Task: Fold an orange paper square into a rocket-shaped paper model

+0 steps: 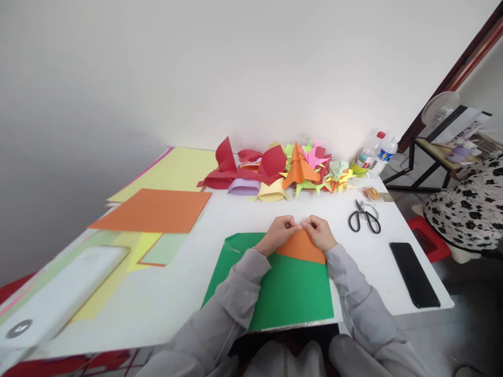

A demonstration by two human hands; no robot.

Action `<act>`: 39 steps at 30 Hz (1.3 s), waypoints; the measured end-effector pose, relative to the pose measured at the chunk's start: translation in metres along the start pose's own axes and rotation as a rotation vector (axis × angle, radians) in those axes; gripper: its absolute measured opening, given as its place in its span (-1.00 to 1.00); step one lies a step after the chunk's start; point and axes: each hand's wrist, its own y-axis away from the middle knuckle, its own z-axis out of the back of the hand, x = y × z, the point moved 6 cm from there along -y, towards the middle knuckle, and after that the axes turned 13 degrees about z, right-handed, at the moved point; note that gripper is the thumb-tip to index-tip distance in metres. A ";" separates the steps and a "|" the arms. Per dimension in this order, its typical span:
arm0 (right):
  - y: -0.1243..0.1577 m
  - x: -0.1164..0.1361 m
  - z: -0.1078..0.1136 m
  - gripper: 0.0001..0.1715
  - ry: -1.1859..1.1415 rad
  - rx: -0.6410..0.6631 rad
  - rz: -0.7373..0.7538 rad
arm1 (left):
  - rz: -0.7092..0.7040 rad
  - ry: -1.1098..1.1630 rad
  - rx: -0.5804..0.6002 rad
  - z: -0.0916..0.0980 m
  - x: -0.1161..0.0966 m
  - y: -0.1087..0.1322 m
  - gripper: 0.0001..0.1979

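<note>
A: Status? Use orange paper [301, 247] as clock ctr, wall [251, 68] at 12.

B: Ack. Orange paper's over green sheet [291, 293], toward that sheet's 1 o'clock. Green sheet's at near edge of tabletop [231, 217].

A: Hands?

B: Both pinching. Left hand [280, 233] at approx 11, right hand [320, 233] at approx 1. Each has the orange paper's far edge btwn thumb + finger, tips close together at 12.

A: What's at 12 past the hands?

B: Orange folded plane [299, 170], pointy end up, in a pile w/ other folded ppr. Red ppr shapes [222, 175] at approx 11, bottles [371, 159] at 1.

A: Right side?

B: Scissors [364, 217] at 2, blades pointing to wall. Black phone [414, 275] betw 3 and 4, lying flat.

A: Left?

B: Big orange sheet [155, 210] btwn 9 and 10, yellow sheet [184, 165] at 10. White slab [70, 288] btwn 8 and 9, blurry, can't ID.
</note>
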 end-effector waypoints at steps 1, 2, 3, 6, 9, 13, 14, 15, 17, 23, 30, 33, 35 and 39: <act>0.000 0.000 0.001 -0.69 -0.005 -0.009 -0.009 | -0.009 -0.010 -0.008 0.000 0.000 0.000 -0.69; 0.000 0.000 0.001 -0.69 -0.008 -0.016 -0.015 | -0.018 -0.021 -0.015 0.001 0.000 -0.001 -0.69; 0.000 0.000 0.001 -0.68 -0.007 -0.021 -0.019 | -0.025 -0.032 -0.021 0.001 0.000 -0.001 -0.70; 0.000 0.000 0.002 -0.67 -0.001 -0.036 -0.023 | -0.035 -0.055 -0.033 0.002 0.000 -0.002 -0.71; 0.000 0.001 0.003 -0.64 -0.022 -0.055 -0.035 | -0.037 -0.041 -0.051 0.003 -0.001 -0.002 -0.70; -0.001 0.000 0.003 -0.62 -0.066 -0.059 -0.067 | -0.020 -0.019 -0.080 0.005 -0.001 -0.002 -0.68; -0.001 0.000 0.003 -0.62 -0.081 -0.061 -0.073 | -0.018 -0.012 -0.080 0.005 0.000 -0.002 -0.68; -0.001 0.000 0.004 -0.61 -0.099 -0.065 -0.077 | -0.014 0.000 -0.078 0.005 0.000 -0.002 -0.67; -0.001 -0.001 0.006 -0.59 -0.134 -0.086 -0.082 | -0.001 0.038 -0.085 0.007 0.001 -0.002 -0.65; 0.000 -0.011 0.013 -0.58 -0.174 -0.117 -0.148 | 0.038 0.155 -0.122 0.016 -0.001 0.000 -0.64; 0.001 -0.007 0.007 -0.54 -0.192 0.022 -0.159 | 0.098 0.272 0.143 0.005 -0.007 0.006 -0.65; 0.001 0.000 0.003 -0.53 -0.201 0.095 -0.136 | 0.073 0.180 0.164 0.002 -0.008 0.006 -0.66; 0.000 0.004 0.002 -0.54 -0.195 0.118 -0.115 | 0.027 0.120 0.166 -0.001 -0.009 0.006 -0.69; 0.000 0.003 0.000 -0.52 -0.202 0.111 -0.130 | -0.029 0.078 0.163 -0.002 -0.012 0.006 -0.72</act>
